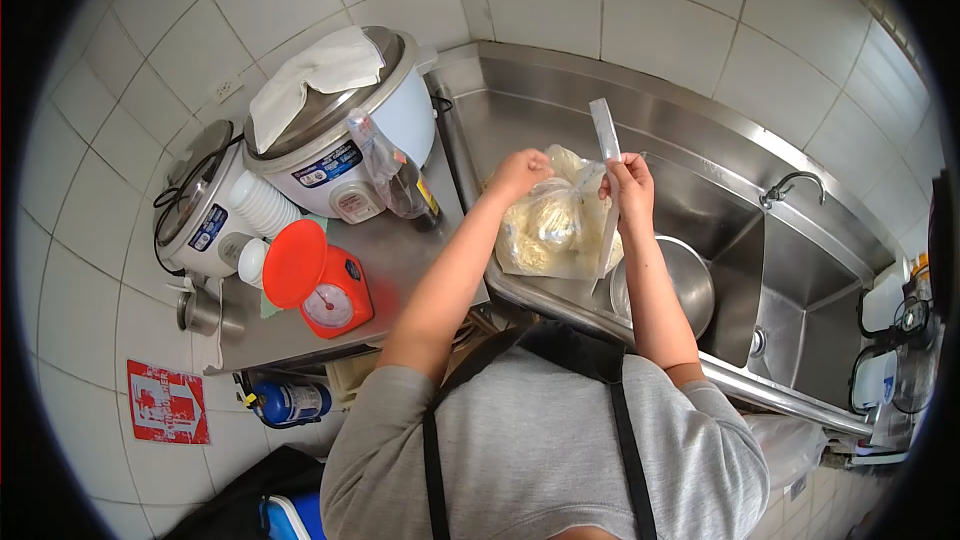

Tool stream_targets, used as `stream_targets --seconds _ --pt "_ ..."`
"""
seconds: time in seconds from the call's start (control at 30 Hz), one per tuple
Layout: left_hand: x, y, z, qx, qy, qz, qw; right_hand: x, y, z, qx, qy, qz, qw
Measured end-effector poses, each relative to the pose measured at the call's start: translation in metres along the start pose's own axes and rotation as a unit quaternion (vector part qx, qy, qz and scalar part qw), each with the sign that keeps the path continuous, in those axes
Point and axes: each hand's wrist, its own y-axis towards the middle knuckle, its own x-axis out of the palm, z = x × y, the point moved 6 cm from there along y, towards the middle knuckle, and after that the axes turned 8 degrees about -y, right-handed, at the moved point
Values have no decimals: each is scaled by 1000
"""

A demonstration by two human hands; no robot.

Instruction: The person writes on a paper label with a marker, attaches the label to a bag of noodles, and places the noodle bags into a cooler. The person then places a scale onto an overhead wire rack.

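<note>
Clear plastic bags (553, 222) with pale yellow, lumpy contents lie on the steel ledge in front of me, beside the sink. My left hand (524, 174) is closed at the upper left of the bags, its curled fingertips on the plastic. In my right hand (630, 186) a long, flat, whitish strip (606, 132) is pinched between thumb and fingers; it stands along the right side of the bags, and I cannot make out its kind. A steel bowl (690, 285) sits in the sink under my right forearm, partly hidden by it.
Left of me, a steel table (405, 285) bears a red kitchen scale (335, 290), stacked white cups (262, 202), a dark bottle in plastic (405, 185) and two rice cookers, the larger one (345, 165) topped by a cloth. A faucet (795, 185) rises behind the right basin.
</note>
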Motion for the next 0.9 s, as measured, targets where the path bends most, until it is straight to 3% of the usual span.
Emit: stream_targets --seconds 0.13,0.23,0.33,0.53,0.63,0.73,0.83,0.9 --pt "3 -7 5 -49 182 -53 981 -3 -1 -13 -12 5 2 1000" --pt "-2 0 1 -37 74 -20 996 -8 -3 -17 -13 -7 8 1000" --pt "11 5 2 -80 -127 -11 989 -12 -4 -15 -20 -8 19 1000" --pt "36 1 -2 -107 -479 -1 871 -19 -2 2 -6 -3 24 1000" --pt "36 2 -9 -103 -471 36 875 -20 2 11 -22 -25 24 999" --pt "39 5 -4 -35 -442 -22 896 -1 11 11 -77 -78 26 994" --pt "45 5 2 -32 -445 -19 895 25 13 8 -85 -185 21 979" --pt "45 5 9 -12 -436 0 900 32 22 22 0 -188 -53 981"
